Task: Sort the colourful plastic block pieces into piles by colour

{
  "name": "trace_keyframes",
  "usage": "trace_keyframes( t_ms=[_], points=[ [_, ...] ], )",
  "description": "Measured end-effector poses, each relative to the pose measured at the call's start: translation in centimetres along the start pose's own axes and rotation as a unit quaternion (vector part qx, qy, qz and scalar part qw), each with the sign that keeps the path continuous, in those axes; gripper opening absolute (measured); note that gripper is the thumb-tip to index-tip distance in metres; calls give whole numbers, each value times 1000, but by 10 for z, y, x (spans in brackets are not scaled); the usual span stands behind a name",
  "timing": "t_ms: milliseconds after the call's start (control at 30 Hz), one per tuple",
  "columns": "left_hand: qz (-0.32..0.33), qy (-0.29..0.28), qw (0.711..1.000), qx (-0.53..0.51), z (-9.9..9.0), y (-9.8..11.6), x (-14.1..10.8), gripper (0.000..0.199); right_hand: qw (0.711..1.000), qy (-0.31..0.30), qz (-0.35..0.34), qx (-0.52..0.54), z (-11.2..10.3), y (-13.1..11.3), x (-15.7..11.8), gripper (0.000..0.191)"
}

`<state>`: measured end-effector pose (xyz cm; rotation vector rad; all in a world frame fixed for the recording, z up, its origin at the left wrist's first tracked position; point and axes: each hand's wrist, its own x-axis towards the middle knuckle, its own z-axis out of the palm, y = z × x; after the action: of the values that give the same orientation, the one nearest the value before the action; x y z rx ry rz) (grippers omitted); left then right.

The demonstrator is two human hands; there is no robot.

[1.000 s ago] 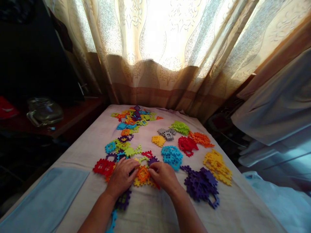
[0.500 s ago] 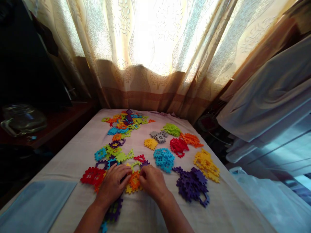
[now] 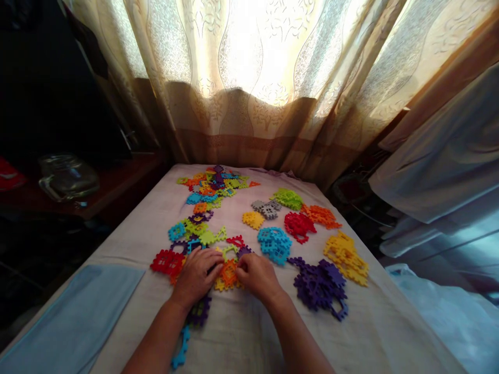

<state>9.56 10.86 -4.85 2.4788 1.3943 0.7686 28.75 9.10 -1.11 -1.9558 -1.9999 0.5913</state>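
Note:
Between my hands lies a flat, notched orange interlocking plastic piece (image 3: 228, 272), with yellow pieces (image 3: 220, 284) at its near edge. My left hand (image 3: 198, 275) curves over the joined pieces from the left, thumb and fingers at their edge. Curled at the orange piece's right side, my right hand (image 3: 258, 274) pinches there; its fingertips are partly hidden. A light green piece (image 3: 231, 253), a red one (image 3: 236, 241) and a purple one (image 3: 245, 251) sit just beyond. Red pieces (image 3: 167, 262) lie left of my left hand, and a dark purple piece (image 3: 200, 311) shows below its wrist.
Sorted by colour, piles of blue (image 3: 274, 244), purple (image 3: 320, 284), yellow (image 3: 346, 258) and red pieces (image 3: 299, 226) lie right. A mixed heap (image 3: 216, 183) is at the far end. A blue cloth (image 3: 81, 317) covers the near left; a glass jug (image 3: 68, 176) stands beyond.
The view has shifted, so the table and hands appear farther right and slightly higher. My hands stay at the same pieces, with little visible movement against them.

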Motion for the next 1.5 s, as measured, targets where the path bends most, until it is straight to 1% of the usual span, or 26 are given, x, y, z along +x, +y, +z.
trace_keyframes(
  t_ms=[167, 300, 367, 500, 567, 633, 733, 867, 967, 1133, 1233, 1333, 1367, 1500],
  points=[
    [-4, -3, 1000, -5, -2, 2, 1, 22, 999, 4, 1, 45, -5, 4, 1, 13],
    [-3, -4, 1000, 3, -2, 1, 0, 21, 993, 13, -1, 114, -13, 5, 2, 11],
    [0, 1, 1000, 8, 0, -1, -1, 22, 989, 38, -20, 143, -14, 5, 3, 10],
    [8, 22, 1000, 10, 4, -6, -1, 25, 977, 117, -83, 157, -10, 6, 5, 12],
    [11, 29, 1000, 8, 5, -8, -1, 26, 971, 135, -99, 173, -8, 7, 6, 11],
    [12, 28, 1000, 5, 5, -8, 0, 26, 965, 133, -92, 205, -7, 9, 6, 13],
    [13, 22, 1000, 4, 4, -9, 0, 26, 959, 125, -61, 249, -7, 12, 7, 16],
    [13, 20, 1000, 1, 4, -10, 1, 24, 957, 117, -56, 260, -10, 17, 8, 17],
    [8, 22, 1000, -5, 3, -8, 2, 24, 967, 97, -59, 226, -13, 22, 8, 15],
    [-2, 14, 1000, -12, 2, -3, 2, 23, 981, 106, -52, 153, -13, 26, 8, 18],
    [-6, 12, 1000, -14, 1, -2, 1, 23, 985, 113, -55, 115, -8, 20, 7, 21],
    [-5, 17, 1000, -20, 0, -1, 0, 21, 990, 116, -66, 38, -3, 10, 8, 30],
    [-5, 18, 1000, -22, 0, 0, 0, 21, 990, 115, -76, 8, -2, 7, 9, 30],
    [-10, 14, 1000, -22, -1, 1, 1, 21, 983, 94, -118, -104, 1, -5, 19, 18]
  ],
)
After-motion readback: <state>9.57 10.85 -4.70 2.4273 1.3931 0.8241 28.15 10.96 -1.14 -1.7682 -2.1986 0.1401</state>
